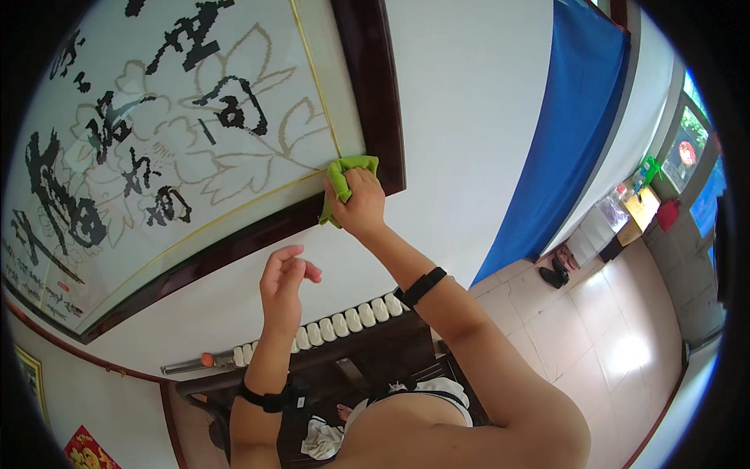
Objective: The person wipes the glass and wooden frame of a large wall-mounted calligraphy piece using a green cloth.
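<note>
A green cloth [334, 176] is bunched under my right hand [362, 202], which presses it against the lower right corner of a large framed calligraphy piece [234, 170]. The cloth covers part of the dark wooden frame [384, 99] and the pale mat inside it. My left hand [286, 287] is raised below the frame's lower edge, fingers loosely curled and apart, holding nothing. Black bands circle both forearms.
Below me stands a dark wooden bench [375, 346], with a row of white objects [351, 321] behind its back. A white cloth [322, 437] lies on it. A blue curtain [562, 129] hangs at right; black shoes [554, 274] are on the tiled floor [562, 328].
</note>
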A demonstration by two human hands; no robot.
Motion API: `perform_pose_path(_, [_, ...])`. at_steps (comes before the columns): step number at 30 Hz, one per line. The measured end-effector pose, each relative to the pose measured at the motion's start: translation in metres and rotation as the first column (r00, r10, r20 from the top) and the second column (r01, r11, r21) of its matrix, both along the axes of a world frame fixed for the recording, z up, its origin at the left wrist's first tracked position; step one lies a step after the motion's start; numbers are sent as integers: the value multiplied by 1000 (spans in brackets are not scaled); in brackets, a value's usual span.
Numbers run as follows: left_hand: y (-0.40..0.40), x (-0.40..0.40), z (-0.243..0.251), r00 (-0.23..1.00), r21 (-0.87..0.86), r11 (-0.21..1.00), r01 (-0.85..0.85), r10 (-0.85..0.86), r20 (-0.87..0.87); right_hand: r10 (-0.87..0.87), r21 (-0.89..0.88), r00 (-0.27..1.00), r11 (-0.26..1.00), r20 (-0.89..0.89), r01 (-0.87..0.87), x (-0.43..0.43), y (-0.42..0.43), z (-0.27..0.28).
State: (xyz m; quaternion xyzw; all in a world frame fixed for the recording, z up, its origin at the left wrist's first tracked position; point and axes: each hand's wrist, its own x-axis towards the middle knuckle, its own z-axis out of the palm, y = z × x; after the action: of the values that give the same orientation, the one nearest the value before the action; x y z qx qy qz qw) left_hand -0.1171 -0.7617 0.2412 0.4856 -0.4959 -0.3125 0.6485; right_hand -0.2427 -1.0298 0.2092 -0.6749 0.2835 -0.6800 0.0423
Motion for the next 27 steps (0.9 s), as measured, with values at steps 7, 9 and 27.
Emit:
perform_pose_path(7, [-35,-38,30,994,-127,989,70,-80,-73,-165,100,978,979,-129,178,-71,-29,-59])
perform_pose_path(9, [-40,-41,35,993,-150,985,88,-100,-68,-162,164,977,969,-141,184,-80,-34,-62])
perform_pose_path(27, [-48,-59,25,990,-80,991,103,-110,-85,-29,638,989,761,-145,115,-71,-11,-16])
